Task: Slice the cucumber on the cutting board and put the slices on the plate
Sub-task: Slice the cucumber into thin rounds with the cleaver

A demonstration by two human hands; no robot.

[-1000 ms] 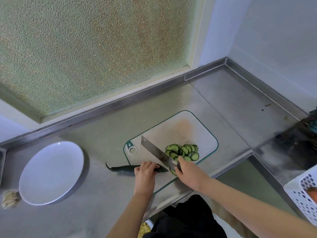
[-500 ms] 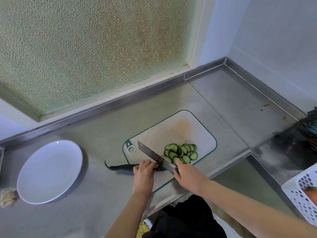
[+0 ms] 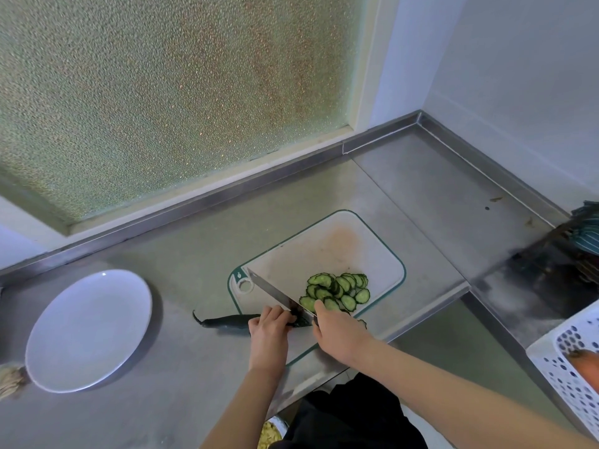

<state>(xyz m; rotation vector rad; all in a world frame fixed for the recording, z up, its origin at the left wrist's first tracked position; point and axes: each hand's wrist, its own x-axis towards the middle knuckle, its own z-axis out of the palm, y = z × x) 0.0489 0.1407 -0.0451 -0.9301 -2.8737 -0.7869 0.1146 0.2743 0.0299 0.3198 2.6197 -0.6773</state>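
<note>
We see the plate left of the cutting board; slices lie on it, a basket far right, perhaps holding a carrot.

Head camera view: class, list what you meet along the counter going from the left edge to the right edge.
Fibrous scrap → white plate → uncut cucumber end → left hand → right hand → white perforated basket. The knife, slices and cutting board overlap the hands, so they are left out.
</note>
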